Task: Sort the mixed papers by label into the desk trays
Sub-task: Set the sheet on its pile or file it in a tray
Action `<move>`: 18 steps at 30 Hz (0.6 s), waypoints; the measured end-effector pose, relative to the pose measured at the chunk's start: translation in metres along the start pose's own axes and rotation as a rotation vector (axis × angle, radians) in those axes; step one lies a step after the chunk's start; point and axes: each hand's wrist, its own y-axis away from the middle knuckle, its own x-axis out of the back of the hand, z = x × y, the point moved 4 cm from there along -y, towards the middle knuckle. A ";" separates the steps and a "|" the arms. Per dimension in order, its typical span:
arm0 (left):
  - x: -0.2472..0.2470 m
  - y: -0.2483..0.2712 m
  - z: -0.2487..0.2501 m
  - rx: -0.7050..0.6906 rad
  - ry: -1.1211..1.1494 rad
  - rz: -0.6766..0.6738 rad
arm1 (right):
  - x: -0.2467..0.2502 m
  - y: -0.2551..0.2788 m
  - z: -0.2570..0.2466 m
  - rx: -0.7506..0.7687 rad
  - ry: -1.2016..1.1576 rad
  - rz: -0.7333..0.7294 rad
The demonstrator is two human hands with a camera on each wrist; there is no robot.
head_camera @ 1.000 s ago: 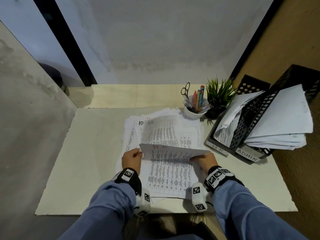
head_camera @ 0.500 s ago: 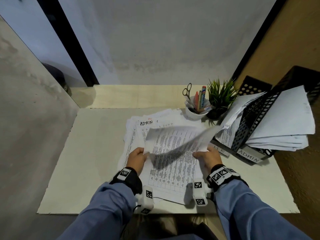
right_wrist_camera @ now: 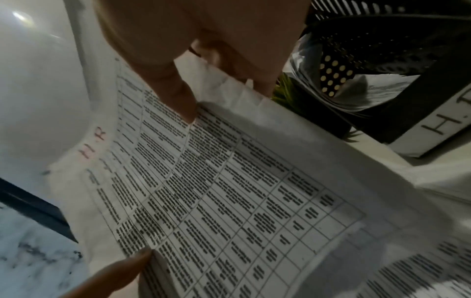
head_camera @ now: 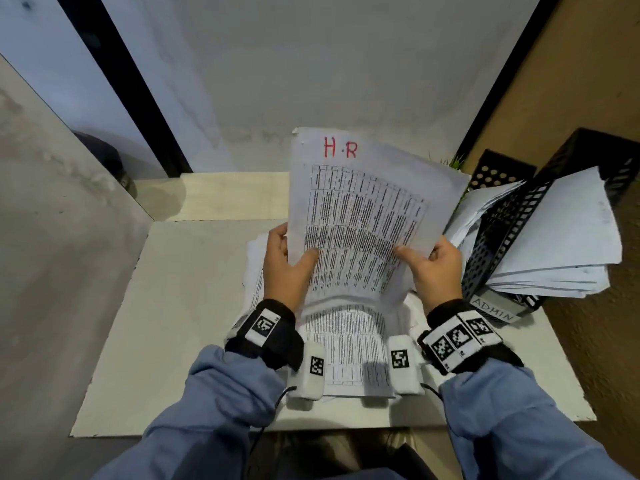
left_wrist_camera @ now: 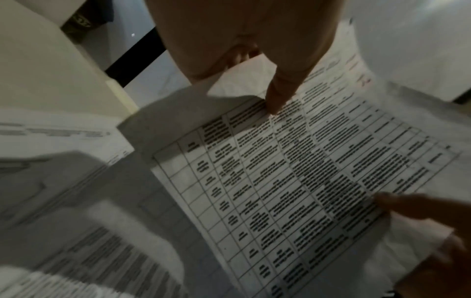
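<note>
A white printed sheet headed "H.R" in red marker (head_camera: 360,216) was held upright above the pale bench (head_camera: 180,306), over the loose pile of remaining printed papers (head_camera: 346,337). The left hand (head_camera: 285,268) pinched its left edge, thumb on the front; the right hand (head_camera: 433,268) pinched the right edge likewise, so both grips were closed on the sheet. The page carried a dense black table of small text below the red label, and it bowed softly between the hands. To file it well, it seemed best to carry it rightward with the sheet kept flat and slide it in edge-first into the black perforated tray labelled H.R (right_wrist_camera: 382,96) (its tag showed only in the right wrist view), not the neighbouring black mesh tray tagged ADMIN (head_camera: 512,258), which sat nearer the person. Both trays already held leaning stacks of paper, so the incoming sheet could catch on their splayed edges.
</note>
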 end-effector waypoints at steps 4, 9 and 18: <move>0.001 0.007 -0.019 0.037 -0.124 -0.075 | 0.001 0.017 0.020 -0.115 -0.018 0.008; 0.002 0.026 -0.052 0.197 -0.182 -0.127 | -0.007 0.028 0.057 -0.304 0.227 -0.128; -0.013 -0.009 0.037 -0.033 -0.157 -0.158 | 0.036 -0.031 -0.010 0.143 0.322 0.278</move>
